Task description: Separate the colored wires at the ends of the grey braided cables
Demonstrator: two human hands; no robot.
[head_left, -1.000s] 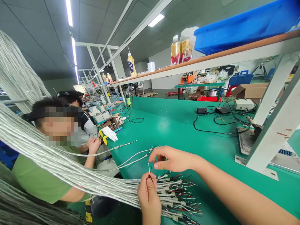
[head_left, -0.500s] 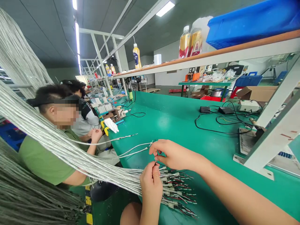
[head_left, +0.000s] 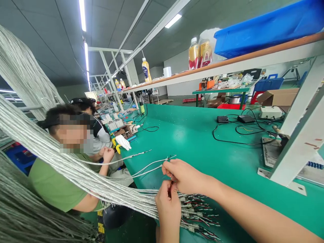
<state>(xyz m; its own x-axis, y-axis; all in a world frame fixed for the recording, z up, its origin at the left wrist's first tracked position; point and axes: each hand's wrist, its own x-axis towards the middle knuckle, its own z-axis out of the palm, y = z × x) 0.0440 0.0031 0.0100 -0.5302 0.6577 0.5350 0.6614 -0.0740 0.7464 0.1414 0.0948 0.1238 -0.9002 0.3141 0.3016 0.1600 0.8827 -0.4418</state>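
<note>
The left hand pinches a thin wire; the right hand curls beside it at 1 o'clock, its hold unclear. Braided cables run in from 9 o'clock, their stripped ends lying at 4 o'clock on the green worktop.

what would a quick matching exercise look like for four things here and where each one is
Things:
1 thin wire ends
2 white glove
3 blue plastic crate
4 cardboard box

Places:
A on the shelf above the bench
B beyond the far side of the green bench, at the right
C where the left hand and right hand meet
D on the bench, near a seated co-worker

Pairs: 1C, 2D, 3A, 4B
</note>
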